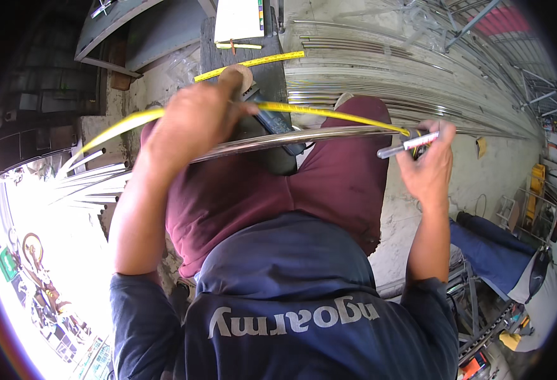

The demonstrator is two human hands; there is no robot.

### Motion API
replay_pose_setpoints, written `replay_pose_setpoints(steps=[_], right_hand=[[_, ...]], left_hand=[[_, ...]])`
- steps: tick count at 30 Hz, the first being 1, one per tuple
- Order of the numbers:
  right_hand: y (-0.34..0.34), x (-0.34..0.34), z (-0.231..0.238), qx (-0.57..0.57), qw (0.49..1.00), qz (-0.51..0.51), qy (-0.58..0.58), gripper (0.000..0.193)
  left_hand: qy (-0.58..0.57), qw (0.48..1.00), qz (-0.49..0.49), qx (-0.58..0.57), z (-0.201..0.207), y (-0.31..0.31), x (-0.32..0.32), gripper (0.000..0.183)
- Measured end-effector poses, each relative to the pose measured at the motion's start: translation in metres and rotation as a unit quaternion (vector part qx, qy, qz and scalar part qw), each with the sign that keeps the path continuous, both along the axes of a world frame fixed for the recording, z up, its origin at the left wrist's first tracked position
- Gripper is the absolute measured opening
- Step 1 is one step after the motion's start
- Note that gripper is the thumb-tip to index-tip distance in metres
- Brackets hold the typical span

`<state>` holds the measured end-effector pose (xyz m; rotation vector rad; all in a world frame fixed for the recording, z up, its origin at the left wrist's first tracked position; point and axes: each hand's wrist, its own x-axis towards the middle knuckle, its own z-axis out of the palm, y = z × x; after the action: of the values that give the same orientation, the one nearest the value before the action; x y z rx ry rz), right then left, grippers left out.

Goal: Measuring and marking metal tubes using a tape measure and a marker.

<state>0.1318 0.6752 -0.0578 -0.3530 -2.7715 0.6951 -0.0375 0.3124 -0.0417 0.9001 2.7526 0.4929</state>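
Torso: dark blue shirt point(291, 297) filling the lower middle, maroon trousers point(329, 183) above it, knees bent
Left hand point(196, 120): closed over the yellow tape measure point(329, 113) and pressed onto the metal tube point(304, 135), thumb up; dark tape case partly hidden beneath the palm
Right hand point(429, 166): fingers curled around a silver marker pen point(408, 145), pinching the far end of the tape against the tube
Metal tube: polished, round, lying across both thighs, running from the left hand to the right hand and on past the left knee
Tape measure: stretched taut along the top of the tube between the two grips, loose end trailing off to the left beyond the left hand
Second tape strip point(250, 63): yellow, lying on the dark board just past the left hand
Pencil point(240, 45): yellow, on the same board, beside a white sheet point(237, 19)
Tube stock point(380, 63): many bright tubes laid side by side on the concrete floor, beyond the knees
Tube ends point(95, 174): bundle at left, open ends showing
Metal frames point(531, 95): far right, stacked upright
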Motion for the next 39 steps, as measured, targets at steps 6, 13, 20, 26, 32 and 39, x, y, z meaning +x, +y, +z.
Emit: replay_pose_setpoints(steps=[6, 13, 20, 26, 32, 39], right_hand=[[-0.067, -0.058, 0.049, -0.006, 0.977, 0.153, -0.147, 0.072], [-0.042, -0.084, 0.074, 0.056, 0.986, 0.133, -0.083, 0.072], [-0.01, -0.072, 0.061, 0.026, 0.988, 0.127, -0.082, 0.074], [-0.025, -0.073, 0.06, 0.034, 0.986, 0.107, -0.125, 0.075], [-0.027, -0.07, 0.064, 0.022, 0.985, 0.104, -0.137, 0.076], [-0.059, -0.079, 0.057, 0.034, 0.975, 0.143, -0.166, 0.081]], left_hand=[[0.122, 0.975, -0.169, 0.074, 0.01, 0.013, 0.004, 0.012], [0.182, 0.983, -0.009, 0.035, -0.02, -0.068, -0.013, 0.023], [0.215, 0.973, -0.01, -0.088, -0.037, -0.128, -0.017, 0.017], [0.225, 0.97, -0.027, -0.084, -0.042, -0.111, -0.021, 0.015], [0.26, 0.959, -0.035, -0.104, -0.039, -0.098, -0.025, 0.01], [0.323, 0.938, -0.113, -0.056, -0.012, -0.043, -0.01, 0.027]])
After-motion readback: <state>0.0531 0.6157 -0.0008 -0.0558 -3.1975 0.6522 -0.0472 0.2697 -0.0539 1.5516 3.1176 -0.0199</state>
